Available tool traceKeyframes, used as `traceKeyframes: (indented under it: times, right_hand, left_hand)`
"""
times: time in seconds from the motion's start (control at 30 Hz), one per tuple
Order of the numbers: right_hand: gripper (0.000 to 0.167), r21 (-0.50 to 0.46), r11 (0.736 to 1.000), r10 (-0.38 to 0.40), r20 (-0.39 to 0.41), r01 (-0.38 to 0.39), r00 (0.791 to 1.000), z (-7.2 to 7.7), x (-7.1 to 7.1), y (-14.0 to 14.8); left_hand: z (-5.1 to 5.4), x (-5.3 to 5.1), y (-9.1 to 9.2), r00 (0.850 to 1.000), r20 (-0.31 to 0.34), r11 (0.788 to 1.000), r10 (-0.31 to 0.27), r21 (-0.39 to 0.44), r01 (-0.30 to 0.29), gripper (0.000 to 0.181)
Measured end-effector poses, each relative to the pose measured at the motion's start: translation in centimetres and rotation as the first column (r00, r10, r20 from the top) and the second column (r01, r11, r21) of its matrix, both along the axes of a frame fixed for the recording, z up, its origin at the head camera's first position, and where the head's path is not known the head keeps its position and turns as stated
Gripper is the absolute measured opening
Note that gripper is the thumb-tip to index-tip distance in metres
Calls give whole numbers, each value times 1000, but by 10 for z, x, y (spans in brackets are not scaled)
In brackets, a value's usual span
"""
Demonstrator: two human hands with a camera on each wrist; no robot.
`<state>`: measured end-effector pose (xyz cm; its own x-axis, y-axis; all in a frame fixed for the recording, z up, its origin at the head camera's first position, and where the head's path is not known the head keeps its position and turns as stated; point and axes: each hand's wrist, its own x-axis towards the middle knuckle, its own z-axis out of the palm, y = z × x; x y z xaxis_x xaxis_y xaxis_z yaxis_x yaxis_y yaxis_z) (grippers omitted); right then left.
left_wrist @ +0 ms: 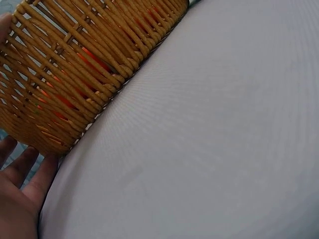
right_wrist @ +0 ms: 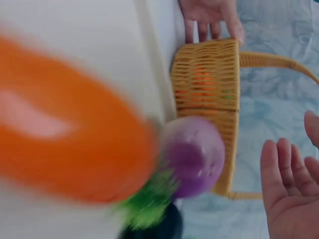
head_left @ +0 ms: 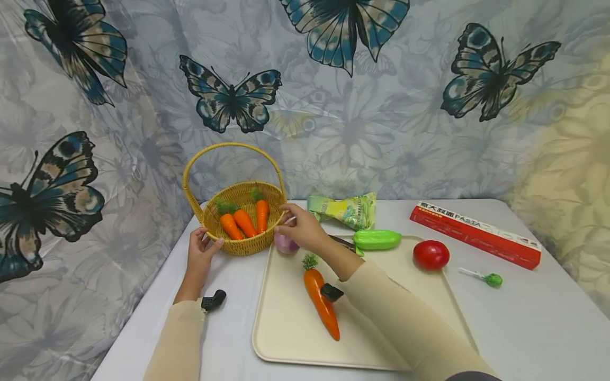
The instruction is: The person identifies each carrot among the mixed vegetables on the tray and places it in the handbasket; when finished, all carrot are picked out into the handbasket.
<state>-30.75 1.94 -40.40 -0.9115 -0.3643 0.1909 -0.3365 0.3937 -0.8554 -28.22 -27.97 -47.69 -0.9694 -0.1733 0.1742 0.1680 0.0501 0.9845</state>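
A woven basket [head_left: 250, 246] with an arched handle stands at the back left of the table, with three carrots [head_left: 245, 223] inside. My left hand [head_left: 197, 256] touches its left side; spread fingers [left_wrist: 42, 181] lie against the weave in the left wrist view. By the basket's right rim is my right hand [head_left: 302, 227], its fingers extended and holding nothing in the right wrist view. Just below that hand sits a purple-and-white round vegetable [right_wrist: 193, 154], partly hidden in the head view. A large carrot [head_left: 316, 291] with a green top lies on the cream tray [head_left: 281, 338] under my right forearm.
A green cucumber-like vegetable [head_left: 377, 239] and a red tomato [head_left: 431, 255] rest at the tray's far side, near a partly hidden dark item [head_left: 342, 243]. Behind are a green-yellow packet [head_left: 348, 209] and a red pasta box [head_left: 476, 233]. A small green-headed item [head_left: 492, 279] lies right.
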Motion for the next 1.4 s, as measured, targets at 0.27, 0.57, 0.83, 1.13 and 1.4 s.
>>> traceKeyframes:
  times: [0.27, 0.57, 0.83, 1.13, 1.4]
  right_hand:
    - [55, 111, 993, 32, 121, -46, 992, -21, 55, 52]
    - [71, 296, 953, -24, 291, -66, 957, -33, 91, 76]
    - [73, 338, 936, -1, 295, -103, 956, -48, 104, 79]
    - [79, 435, 896, -24, 250, -90, 968, -48, 105, 72]
    - [83, 314, 937, 35, 353, -153, 935, -30, 93, 67]
  left_hand:
    - [4, 0, 0, 1000, 10, 1000, 1, -20, -1, 63]
    - [-19, -13, -7, 999, 19, 999, 41, 7, -41, 62]
    - [0, -2, -1, 999, 35, 1000, 6, 16, -7, 63]
    - [-14, -12, -6, 999, 42, 999, 27, 27, -29, 60]
    - [-18, -15, -7, 999, 4, 999, 35, -3, -35, 63]
